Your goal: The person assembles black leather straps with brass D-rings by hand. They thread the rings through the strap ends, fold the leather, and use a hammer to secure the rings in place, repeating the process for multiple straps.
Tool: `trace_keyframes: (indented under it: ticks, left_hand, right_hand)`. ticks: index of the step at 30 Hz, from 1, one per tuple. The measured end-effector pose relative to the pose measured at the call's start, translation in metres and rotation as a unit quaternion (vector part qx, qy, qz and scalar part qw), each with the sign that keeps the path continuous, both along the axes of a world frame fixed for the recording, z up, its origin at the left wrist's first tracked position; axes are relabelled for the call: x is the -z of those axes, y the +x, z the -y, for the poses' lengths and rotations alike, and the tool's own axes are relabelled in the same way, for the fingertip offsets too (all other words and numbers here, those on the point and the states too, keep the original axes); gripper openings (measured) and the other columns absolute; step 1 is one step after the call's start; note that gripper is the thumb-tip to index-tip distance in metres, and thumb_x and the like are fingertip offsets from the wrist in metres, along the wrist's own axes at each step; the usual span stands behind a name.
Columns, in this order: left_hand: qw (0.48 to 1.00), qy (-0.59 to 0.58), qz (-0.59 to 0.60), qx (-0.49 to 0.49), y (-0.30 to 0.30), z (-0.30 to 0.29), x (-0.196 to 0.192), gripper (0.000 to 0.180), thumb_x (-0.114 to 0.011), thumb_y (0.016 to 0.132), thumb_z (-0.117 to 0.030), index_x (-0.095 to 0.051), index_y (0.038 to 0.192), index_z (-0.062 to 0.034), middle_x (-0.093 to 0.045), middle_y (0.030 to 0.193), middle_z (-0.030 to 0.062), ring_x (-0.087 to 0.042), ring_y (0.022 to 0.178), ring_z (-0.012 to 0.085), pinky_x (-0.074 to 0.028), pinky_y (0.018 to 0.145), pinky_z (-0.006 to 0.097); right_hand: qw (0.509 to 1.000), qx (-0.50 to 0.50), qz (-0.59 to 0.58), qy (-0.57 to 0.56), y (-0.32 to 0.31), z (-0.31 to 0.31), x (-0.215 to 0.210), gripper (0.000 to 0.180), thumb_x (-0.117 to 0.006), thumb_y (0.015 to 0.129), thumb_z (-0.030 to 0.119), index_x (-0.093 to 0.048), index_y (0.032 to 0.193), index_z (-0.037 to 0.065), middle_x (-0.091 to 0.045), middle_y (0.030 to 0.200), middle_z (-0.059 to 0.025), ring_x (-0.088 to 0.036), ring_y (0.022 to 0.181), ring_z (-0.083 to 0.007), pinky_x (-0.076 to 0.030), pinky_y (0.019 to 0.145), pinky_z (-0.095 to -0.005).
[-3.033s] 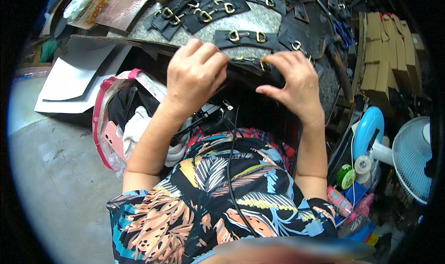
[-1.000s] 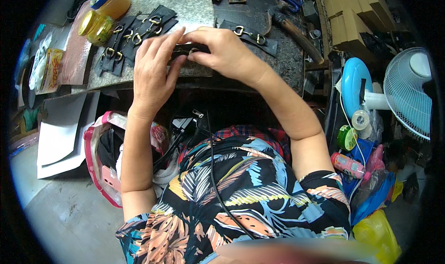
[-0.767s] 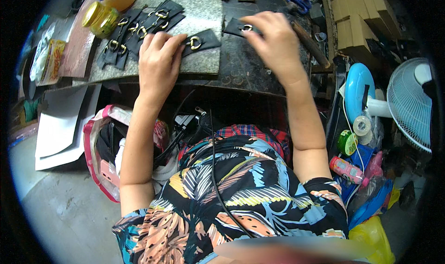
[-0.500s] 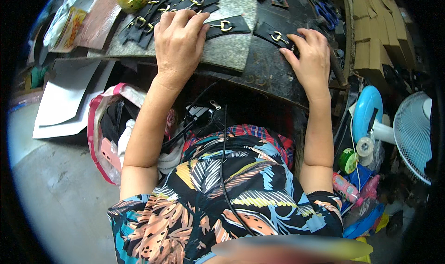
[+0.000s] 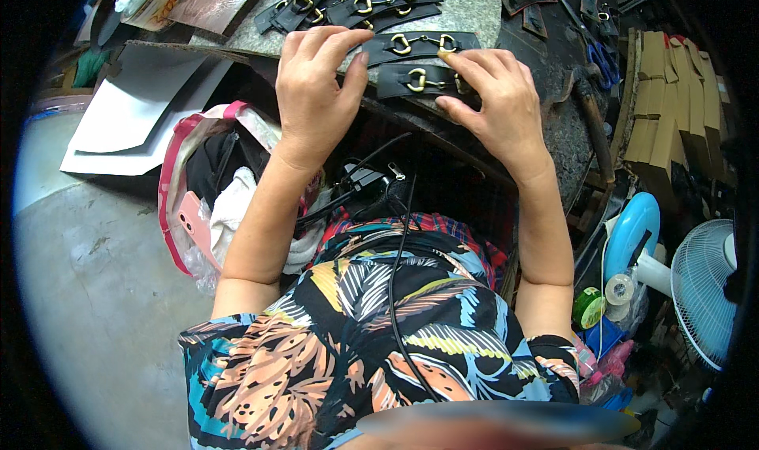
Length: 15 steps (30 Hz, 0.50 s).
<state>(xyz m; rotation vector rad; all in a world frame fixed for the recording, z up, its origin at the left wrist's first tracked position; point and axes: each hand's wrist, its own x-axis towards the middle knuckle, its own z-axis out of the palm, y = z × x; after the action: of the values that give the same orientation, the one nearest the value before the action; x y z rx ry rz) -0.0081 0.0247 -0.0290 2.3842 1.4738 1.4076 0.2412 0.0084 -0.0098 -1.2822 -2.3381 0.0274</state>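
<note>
My right hand has its thumb and bent fingers around the right end of a black leather strap with gold ring-shaped metal fittings. This strap lies by the near edge of the bench, just below a second black strap with a gold bit-shaped fitting. At the left ends of these two straps is my left hand, fingers curved and thumb apart, with nothing seen in its grasp. Farther back, several more black straps with gold fittings overlap on a grey speckled slab.
Dark leather pieces, blue-handled scissors and a hammer-like wooden handle lie on the right. Folded cardboard and a fan stand beyond. White sheets and a pink-edged bag are at left.
My right hand has moved left with the strap, bringing it onto the slab's near edge below the other strap. The view has shifted, and my left hand stays close to the straps' left ends.
</note>
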Motion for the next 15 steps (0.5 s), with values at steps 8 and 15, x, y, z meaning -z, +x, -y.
trace_keyframes:
  ticks: [8, 15]
  left_hand:
    - [0.996, 0.002, -0.088, 0.007, 0.015, -0.019, 0.006, 0.027, -0.082, 0.080, -0.025, -0.077, 0.104, -0.0133, -0.066, 0.092, 0.0041, -0.061, 0.091, 0.0269, -0.052, 0.080, 0.039]
    - [0.989, -0.039, -0.143, -0.018, 0.028, -0.023, 0.006, 0.026, -0.079, 0.085, -0.029, -0.077, 0.107, -0.0141, -0.067, 0.097, 0.0046, -0.064, 0.091, 0.0271, -0.053, 0.079, 0.039]
  right_hand:
    - [0.994, 0.021, -0.106, 0.019, 0.032, -0.045, 0.014, 0.031, -0.074, 0.089, 0.023, -0.076, 0.119, 0.015, -0.071, 0.114, -0.0064, -0.063, 0.110, -0.0292, -0.052, 0.095, -0.0396]
    - [0.996, 0.056, -0.069, 0.023, 0.031, -0.044, 0.031, 0.024, -0.076, 0.087, 0.019, -0.079, 0.111, 0.015, -0.070, 0.112, -0.0033, -0.063, 0.109, -0.0249, -0.052, 0.095, -0.0379]
